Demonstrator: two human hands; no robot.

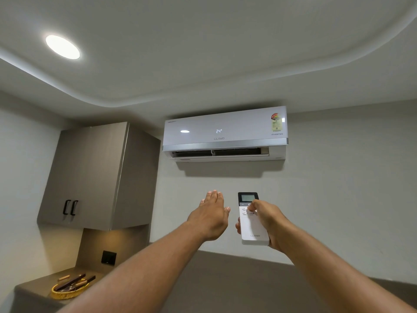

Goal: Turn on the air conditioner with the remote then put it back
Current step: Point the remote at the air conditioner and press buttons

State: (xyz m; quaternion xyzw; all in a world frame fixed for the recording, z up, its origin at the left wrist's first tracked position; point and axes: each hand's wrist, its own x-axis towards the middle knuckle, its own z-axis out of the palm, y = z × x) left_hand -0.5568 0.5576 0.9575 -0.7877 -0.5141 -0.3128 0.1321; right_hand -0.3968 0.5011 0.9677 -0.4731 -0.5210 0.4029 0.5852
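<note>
We hold the remote [252, 224] upright in our right hand [269, 224], fingers curled behind its lower body and the thumb [253, 205] laid across the upper buttons, just below its small screen. It points up toward the air conditioner [225, 134] on the wall, well above both hands. The unit's panel shows a lit 24 and its lower flap stands open, so we judge it is already running and the putting back is what remains.

Our left hand [211, 214] is empty, stretched out flat with fingers together, just beside the remote on its left and not touching it.

The remote looks like a light, stiff plastic bar with a smooth, likely somewhat slippery shell. The screen end seems the part to spare from knocks. The best hold, in our view, is around the plain lower half, where the brand name sits and no buttons can be pressed by accident.

Where it belongs we cannot tell; a table [33, 290] at lower left carries a yellow basket [67, 294], well apart from both hands.
</note>
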